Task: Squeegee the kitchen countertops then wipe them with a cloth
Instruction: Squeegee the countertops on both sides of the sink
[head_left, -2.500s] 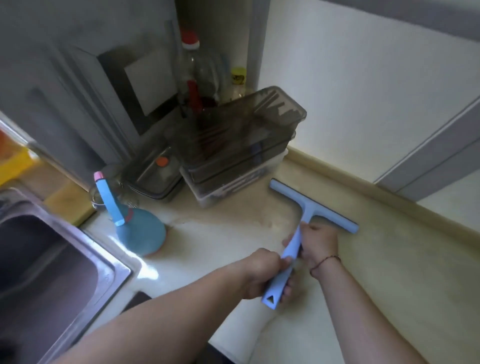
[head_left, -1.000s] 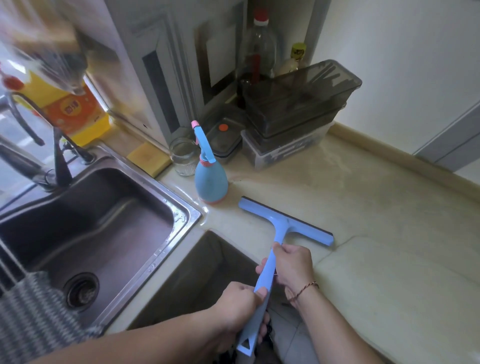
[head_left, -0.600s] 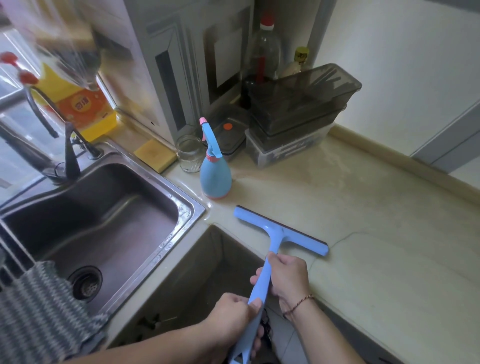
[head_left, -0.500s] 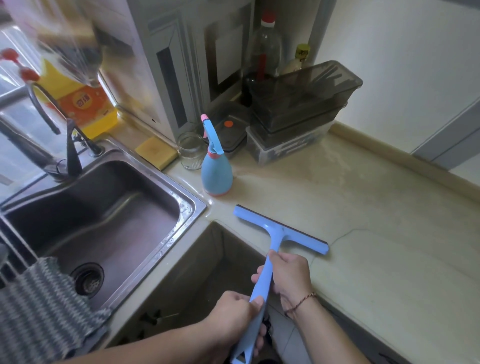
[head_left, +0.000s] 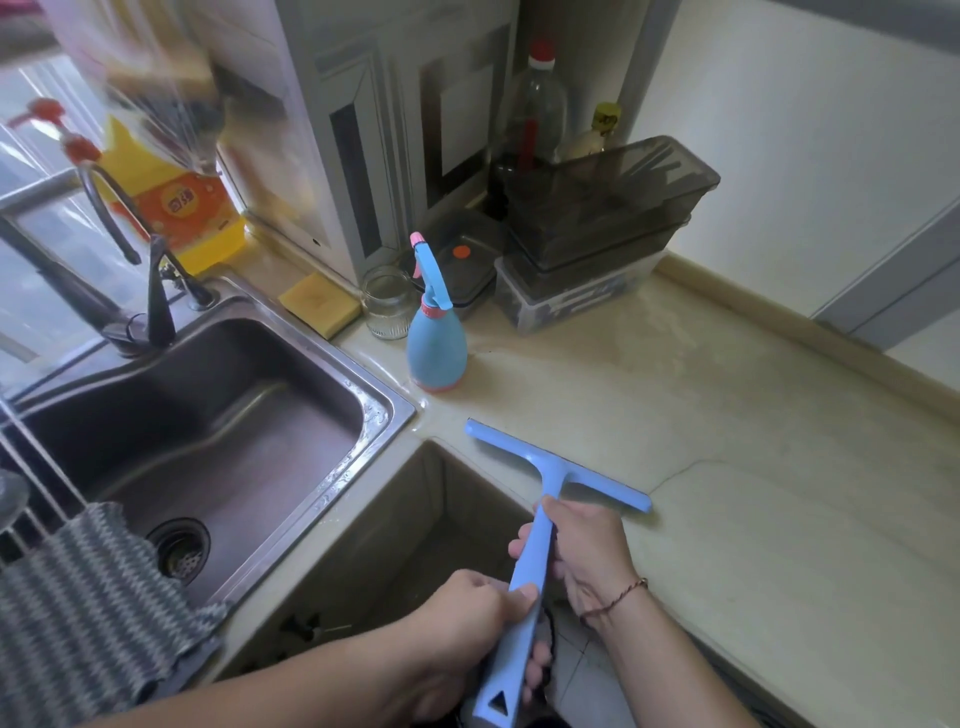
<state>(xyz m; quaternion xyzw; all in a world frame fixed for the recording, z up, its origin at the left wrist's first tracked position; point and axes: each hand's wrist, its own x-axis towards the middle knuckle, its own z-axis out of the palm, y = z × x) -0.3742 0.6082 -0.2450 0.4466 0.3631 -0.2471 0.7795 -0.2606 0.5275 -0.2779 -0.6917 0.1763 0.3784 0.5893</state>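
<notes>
Head view: your left hand (head_left: 470, 610) and right hand (head_left: 582, 545) both grasp the blue squeegee (head_left: 540, 514), whose blade has come from the far containers (head_left: 597, 244) to the countertop (head_left: 753, 415) near edge; this stroke seems finished, the cloth (head_left: 78, 597) waits on the sink (head_left: 291, 530).

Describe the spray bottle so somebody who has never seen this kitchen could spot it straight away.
Start at the steel sink and look just past its back right corner on the beige countertop. The spray bottle stands upright there, beside an empty glass jar. It is the only pear-shaped light blue thing, with a pink nozzle tip, collar and base rim.
</notes>
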